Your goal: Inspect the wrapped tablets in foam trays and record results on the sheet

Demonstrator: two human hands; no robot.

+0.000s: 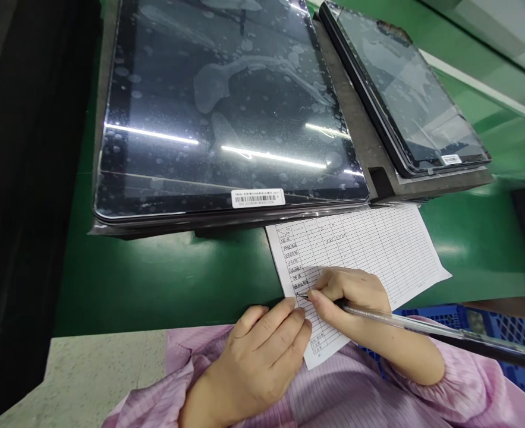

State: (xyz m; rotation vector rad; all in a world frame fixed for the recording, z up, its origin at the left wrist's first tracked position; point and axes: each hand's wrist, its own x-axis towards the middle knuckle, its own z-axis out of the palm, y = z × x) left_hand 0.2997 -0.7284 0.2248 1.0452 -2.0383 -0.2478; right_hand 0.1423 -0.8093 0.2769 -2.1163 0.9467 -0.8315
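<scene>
My right hand is closed round a clear pen, whose tip touches the left column of a printed form sheet. My left hand lies beside it with fingers stretched flat, the fingertips pressing the sheet's lower left edge. The sheet rests on the green table and hangs over its front edge. Both wrists wear pink striped sleeves.
A large dark screen panel with a barcode label lies in wrap just behind the sheet. A smaller panel sits at the right on a grey tray. A blue plastic crate is under my right arm. Dark space fills the left.
</scene>
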